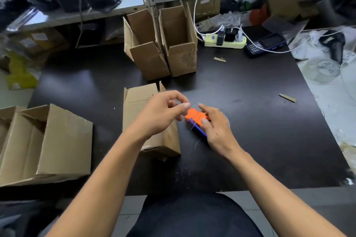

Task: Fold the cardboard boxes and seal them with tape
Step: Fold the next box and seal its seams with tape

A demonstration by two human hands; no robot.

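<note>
My right hand (217,131) is on the orange tape dispenser (195,116) lying on the black desk (250,121), thumb and fingers curled over it, gripping. My left hand (163,113) hovers over the box nearest me (142,106), fingers loosely curled, thumb close to the dispenser's orange end, holding nothing. That box lies on its side just left of the dispenser, flaps open at the far end. Two open boxes (163,48) stand upright side by side further back on the desk, touching. A larger open box (57,140) lies on its side at the left edge. Power strip (225,41) and handheld scanner (265,44) sit back right.
</note>
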